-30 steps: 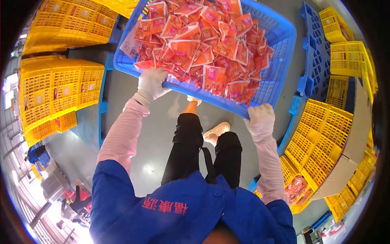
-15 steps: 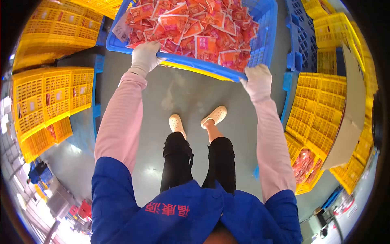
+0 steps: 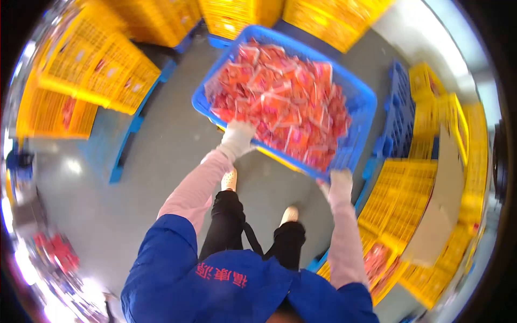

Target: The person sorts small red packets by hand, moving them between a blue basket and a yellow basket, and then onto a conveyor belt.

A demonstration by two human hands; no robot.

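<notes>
Left hand (image 3: 237, 139) and right hand (image 3: 340, 185) clench the blue crate (image 3: 362, 107) at its 6 o'clock rim; loaded with red pouches (image 3: 280, 102), I judge it heavy, stiff.

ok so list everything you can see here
blue crate: one, blue, held up in front
packets: many, red-orange, heaped in the blue crate
yellow crates: many, yellow, stacked left, top and right
pallets: several, blue, beside the stacks
cardboard sheet: one, brown, over the right stacks
floor: grey, shiny
shoes: two, white, on the floor
left hand: white glove, gripping the near rim
right hand: white glove, gripping the near rim
</notes>
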